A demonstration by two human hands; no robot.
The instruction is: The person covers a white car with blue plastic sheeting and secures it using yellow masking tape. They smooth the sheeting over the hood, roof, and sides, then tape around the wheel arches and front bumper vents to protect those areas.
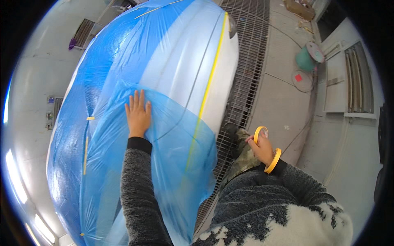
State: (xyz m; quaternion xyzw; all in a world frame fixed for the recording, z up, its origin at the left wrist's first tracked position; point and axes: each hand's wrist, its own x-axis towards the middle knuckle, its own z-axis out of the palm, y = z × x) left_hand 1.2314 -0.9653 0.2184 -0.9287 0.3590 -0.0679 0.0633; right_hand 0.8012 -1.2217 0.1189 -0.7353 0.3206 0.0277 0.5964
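Pressing the left hand (138,116) flat on loose blue film (176,143), open and released, with fingers spread toward the far end of a covered car (221,88). Grasping a yellow tape roll (256,136) in the bent right hand (263,151), beside the car and apart from the film, and wearing a second roll (278,156) looped at the right wrist.

Looking outward over the surface: wrinkled and glossy, with deeper blue to the left, paler sheeting near the middle and bare white along the right edge. Following that edge with a straight yellow strip (211,78), visible even through the loose film. Passing next to a dark floor grating (250,53), then to grey floor (283,82) with a teal drum (305,62), a round disc (302,83) bearing a red square, and a cardboard box (300,9). Reaching pale walls (349,147) with slatted panels (359,80), and bright tube lights (15,176) at the lower left.

Cannot see beneath the left palm, nor how far the right fingers pass through the roll. Can barely make out a dark shoe (231,130) against the grating. Cut off at the top and bottom: the covered car.
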